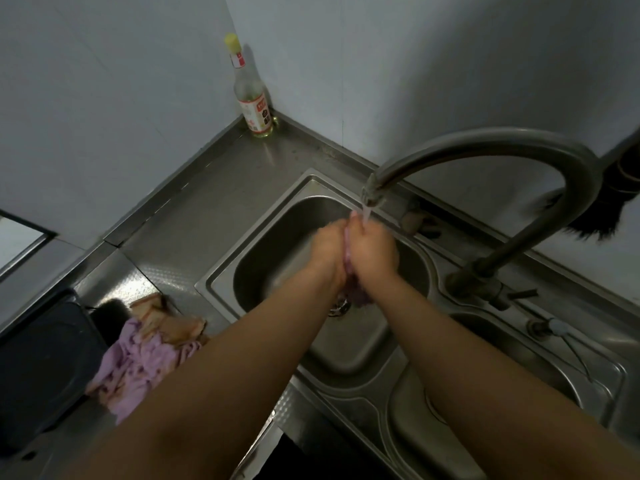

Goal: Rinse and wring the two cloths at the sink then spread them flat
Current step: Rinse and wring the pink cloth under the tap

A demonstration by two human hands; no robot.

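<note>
Both hands are working over the left sink basin [277,244], pressed together under the thin stream running from the faucet [485,147]: the left hand [329,251] and the right hand [375,249] are each gripping one purple cloth [356,292] bunched between the palms, with a wet tail of it hanging down toward the drain [339,306]. Judging by the water and the way the palms are closing on the fabric, the rinse of the first cloth is in hand and is perhaps turning into a wring, though the blur makes it hard to tell rubbing from twisting. The second cloth [138,368], purple with an orange-brown layer lying over its far edge, is sitting crumpled on the steel counter [214,174] to the left of the basin, beside a dark bin [45,368]. The next move is calling for a firm opposite twist of the two hands, low over the basin so the runoff is falling inside it, then setting this cloth aside and reaching left for the other. The fingers are mostly hiding behind each other, the faucet handle is difficult to read, and a dark brush-like thing [588,220] is being cut off at the right edge.
</note>
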